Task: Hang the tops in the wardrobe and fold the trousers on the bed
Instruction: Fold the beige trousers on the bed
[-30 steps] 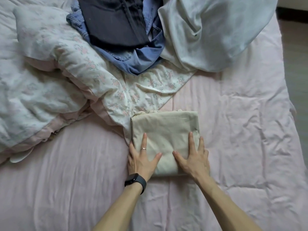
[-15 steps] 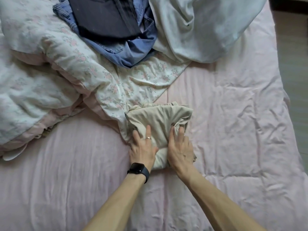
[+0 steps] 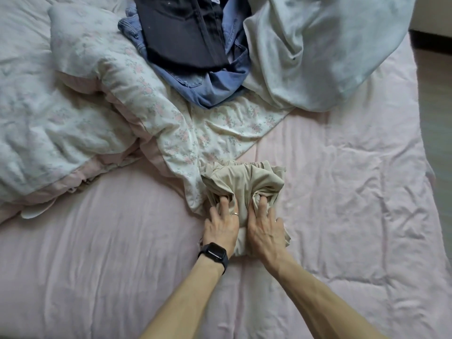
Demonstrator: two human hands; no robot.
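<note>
beige trousers (image 3: 244, 182) sit bunched on the pink bed sheet (image 3: 342, 192), touching the near corner of the floral duvet (image 3: 122, 106), on its right side. left hand (image 3: 221, 228) is on the part of the bundle closest to the duvet, fingers curled and dug into the cloth, gripping a fold; thumb not visible. right hand (image 3: 265, 231) is on the part away from the duvet, fingers likewise curled into the fabric and gripping it. hands close together, a strip of beige showing between them. bundle is crumpled, not flat; a gathered edge that looks like a waistband shows on its far side. black watch (image 3: 215, 254) on left wrist, ring (image 3: 235, 214) on a left finger. dark trousers (image 3: 181, 33) lie at the duvet's far end, on top of blue jeans (image 3: 215, 86), which rest on the duvet. pale grey-blue cloth (image 3: 318, 57) is heaped right of the duvet, overlapping its far right edge, well apart from the beige bundle. floor (image 3: 435, 94) shows past the bed edge, on the side away from the duvet.
</note>
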